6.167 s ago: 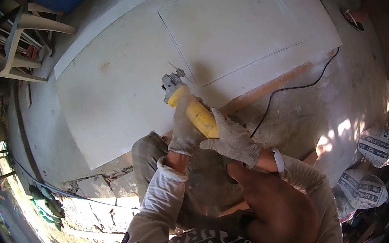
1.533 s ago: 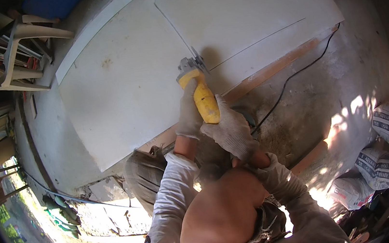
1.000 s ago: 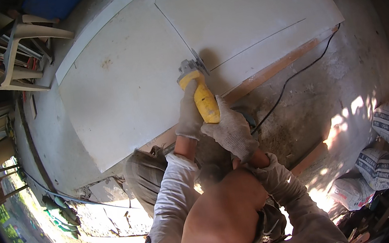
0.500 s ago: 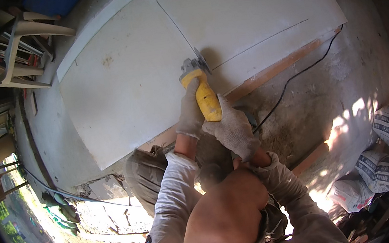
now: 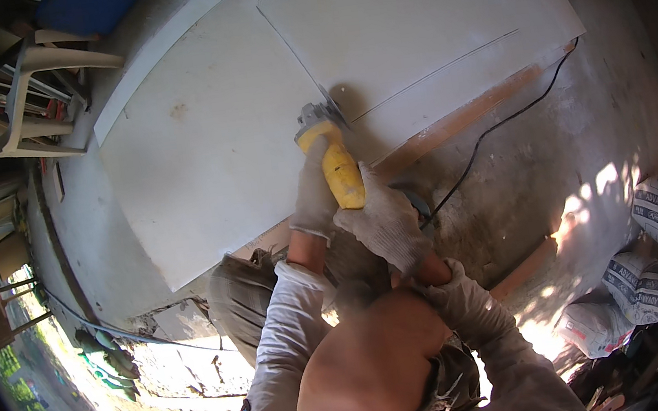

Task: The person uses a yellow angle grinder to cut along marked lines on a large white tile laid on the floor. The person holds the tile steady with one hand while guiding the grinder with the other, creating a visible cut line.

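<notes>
Both of my hands, in pale knit gloves, grip a yellow angle grinder (image 5: pixel 341 173). My left hand (image 5: pixel 313 188) is closed around its front, just behind the grey gear head. Around the rear end of the body my right hand (image 5: pixel 386 219) is closed. The grinder's disc (image 5: pixel 336 112) stands on edge against a large white board (image 5: pixel 202 172), at the lower end of a long dark line. A second line runs off to the right from near the disc. Where the disc meets the board, contact is partly hidden by its guard and shadow.
A wooden batten (image 5: pixel 459 125) lies under the board's near edge. A black cable (image 5: pixel 492 129) curves over the concrete floor at the right. Filled sacks (image 5: pixel 643 286) lie at the far right. A plastic chair (image 5: pixel 25 103) lies tipped at the upper left. My bare knee (image 5: pixel 373 364) is close below my hands.
The grinder and both hands have moved slightly left and toward me, with the disc lower along the dark line. My grip looks the same.
</notes>
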Demonstrator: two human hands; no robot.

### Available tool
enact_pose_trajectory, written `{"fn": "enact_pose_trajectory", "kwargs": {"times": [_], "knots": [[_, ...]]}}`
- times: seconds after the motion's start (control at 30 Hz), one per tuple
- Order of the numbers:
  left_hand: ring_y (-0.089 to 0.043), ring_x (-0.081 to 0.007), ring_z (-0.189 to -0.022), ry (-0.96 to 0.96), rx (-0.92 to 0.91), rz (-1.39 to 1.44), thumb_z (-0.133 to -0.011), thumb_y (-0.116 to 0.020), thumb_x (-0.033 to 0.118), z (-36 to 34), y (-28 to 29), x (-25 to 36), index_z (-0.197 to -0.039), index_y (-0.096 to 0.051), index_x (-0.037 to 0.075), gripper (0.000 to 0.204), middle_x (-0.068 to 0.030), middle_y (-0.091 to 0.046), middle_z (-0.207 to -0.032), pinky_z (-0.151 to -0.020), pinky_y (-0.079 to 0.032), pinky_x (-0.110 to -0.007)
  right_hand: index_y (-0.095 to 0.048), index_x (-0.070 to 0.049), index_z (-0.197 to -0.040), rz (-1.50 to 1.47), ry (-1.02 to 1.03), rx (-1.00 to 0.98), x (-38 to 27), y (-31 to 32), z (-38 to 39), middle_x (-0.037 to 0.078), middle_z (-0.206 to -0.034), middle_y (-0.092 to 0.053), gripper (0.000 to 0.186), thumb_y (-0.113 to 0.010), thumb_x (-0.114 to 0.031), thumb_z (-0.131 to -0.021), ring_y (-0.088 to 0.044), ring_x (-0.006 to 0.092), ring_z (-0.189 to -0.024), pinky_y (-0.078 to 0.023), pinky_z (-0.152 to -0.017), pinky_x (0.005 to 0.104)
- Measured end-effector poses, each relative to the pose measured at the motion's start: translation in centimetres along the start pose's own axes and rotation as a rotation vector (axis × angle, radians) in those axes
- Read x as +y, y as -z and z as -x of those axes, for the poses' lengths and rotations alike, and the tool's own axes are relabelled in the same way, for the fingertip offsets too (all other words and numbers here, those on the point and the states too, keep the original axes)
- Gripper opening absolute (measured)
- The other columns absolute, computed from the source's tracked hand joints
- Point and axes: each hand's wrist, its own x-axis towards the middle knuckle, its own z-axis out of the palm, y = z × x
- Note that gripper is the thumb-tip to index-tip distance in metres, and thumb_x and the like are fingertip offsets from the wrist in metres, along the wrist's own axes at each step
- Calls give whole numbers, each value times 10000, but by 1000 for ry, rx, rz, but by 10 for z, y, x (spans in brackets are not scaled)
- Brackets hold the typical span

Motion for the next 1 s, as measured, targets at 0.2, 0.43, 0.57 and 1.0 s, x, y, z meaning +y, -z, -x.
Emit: {"fn": "enact_pose_trajectory", "kwargs": {"times": [0.2,0.43,0.57,1.0], "knots": [[-737,-207,-855,-3,-19,-7,-995,-774,463,0,1,1,-1246,-632,73,486,-76,-717,-1006,-771,-653,-356,-314,-43,-1672,97,0,16,2,-3,-2,228,-1118,-762,1036,-812,-368,-824,-766,354,-1065,-568,-1014,455],[-725,-220,-864,-24,18,-68,-1032,-699,481,-2,-1,0,-1275,-623,28,520,-93,-704,-1018,-773,-622,-360,-311,-47,-1675,34,-19,-12,6,-3,-6,210,-1074,-773,1025,-822,-341,-837,-782,332,-1001,-595,-957,441],[-741,-215,-809,16,26,-2,-993,-774,466,-1,0,-1,-1218,-634,61,484,-82,-723,-961,-723,-660,-360,-311,-48,-1676,83,-9,1,4,-2,-5,204,-1065,-774,1024,-831,-320,-837,-785,311,-979,-600,-945,432],[-719,-235,-864,-20,47,-64,-1039,-680,473,-4,3,-4,-1293,-617,-10,550,-121,-702,-1021,-770,-610,-377,-317,-42,-1673,25,-41,-18,2,-2,-4,205,-1095,-774,1025,-850,-312,-841,-784,304,-954,-604,-930,429]]}}
